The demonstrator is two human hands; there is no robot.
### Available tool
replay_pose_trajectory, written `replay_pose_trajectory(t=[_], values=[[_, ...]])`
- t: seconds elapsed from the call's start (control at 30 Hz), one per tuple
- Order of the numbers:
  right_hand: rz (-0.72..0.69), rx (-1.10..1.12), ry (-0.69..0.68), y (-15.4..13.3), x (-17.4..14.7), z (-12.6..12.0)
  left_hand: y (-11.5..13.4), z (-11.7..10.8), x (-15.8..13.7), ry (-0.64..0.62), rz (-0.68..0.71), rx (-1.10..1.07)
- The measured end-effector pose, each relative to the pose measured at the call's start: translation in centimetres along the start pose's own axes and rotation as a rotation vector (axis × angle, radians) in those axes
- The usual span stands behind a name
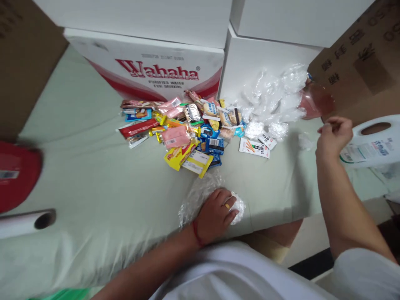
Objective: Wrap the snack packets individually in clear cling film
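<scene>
My left hand, with a ring and a red wrist string, presses down on a crumpled clear plastic bag near the front edge of the cloth. Its fingers curl over the plastic. Raised at the right, my right hand has its fingers drawn together; what they hold, if anything, is hidden. A small clear scrap of plastic lies left of that hand. Beyond my left hand is a pile of wrapped snacks, with yellow packets closest. Two white snack packets lie apart from the pile.
White cartons, one marked Wahaha, stand along the back. Bunched clear bags sit beside a reddish translucent container. A brown carton and a white jug are at right. A red object and a white roll lie left.
</scene>
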State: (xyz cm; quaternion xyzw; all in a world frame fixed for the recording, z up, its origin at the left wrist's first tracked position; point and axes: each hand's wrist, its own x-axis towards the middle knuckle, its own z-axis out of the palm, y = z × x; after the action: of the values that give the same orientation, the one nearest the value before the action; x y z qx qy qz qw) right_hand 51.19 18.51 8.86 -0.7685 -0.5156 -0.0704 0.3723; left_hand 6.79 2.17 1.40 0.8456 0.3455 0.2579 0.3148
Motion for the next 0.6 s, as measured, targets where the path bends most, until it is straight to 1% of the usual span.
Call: replay_pose_trajectory(t=[0.03, 0.1, 0.17, 0.2, 0.23, 0.27, 0.3, 0.37, 0.43, 0.47, 0.53, 0.6], values=[[0.092, 0.136, 0.057, -1.3, -3.1, -0.6, -0.1, -0.1, 0.1, 0.018, -0.005, -0.042], [0.134, 0.373, -0.089, -4.4, -10.1, -1.9, -0.5, -0.3, 0.2, 0.069, -0.029, -0.130], [0.127, 0.476, -0.340, -8.0, -17.4, -3.1, -0.9, -0.4, 0.2, 0.129, -0.076, -0.210], [0.093, 0.495, -0.511, -9.8, -20.7, -3.5, -1.1, -0.4, 0.2, 0.154, -0.095, -0.240], [0.026, 0.504, -0.694, -11.4, -23.6, -3.7, -1.1, -0.5, 0.2, 0.176, -0.105, -0.257], [-0.056, 0.499, -0.781, -12.8, -26.0, -3.8, -0.9, -0.6, 0.1, 0.196, -0.105, -0.262], [-0.116, 0.478, -0.831, -13.9, -27.8, -3.7, -0.7, -0.8, -0.1, 0.212, -0.095, -0.253], [-0.152, 0.466, -0.839, -15.2, -29.6, -3.2, 0.2, -1.8, -0.8, 0.232, -0.045, -0.208], [-0.095, 0.471, -0.786, -15.1, -29.1, -2.7, 1.2, -3.5, -2.0, 0.256, 0.023, -0.167], [-0.033, 0.471, -0.729, -14.7, -28.2, -2.5, 1.6, -4.4, -2.8, 0.281, 0.057, -0.156], [0.125, 0.462, -0.564, -13.5, -25.9, -2.2, 1.9, -6.3, -4.5, 0.363, 0.087, -0.143], [0.237, 0.462, -0.423, -12.6, -23.7, -2.1, 1.3, -7.7, -6.2, 0.458, 0.020, -0.091]])
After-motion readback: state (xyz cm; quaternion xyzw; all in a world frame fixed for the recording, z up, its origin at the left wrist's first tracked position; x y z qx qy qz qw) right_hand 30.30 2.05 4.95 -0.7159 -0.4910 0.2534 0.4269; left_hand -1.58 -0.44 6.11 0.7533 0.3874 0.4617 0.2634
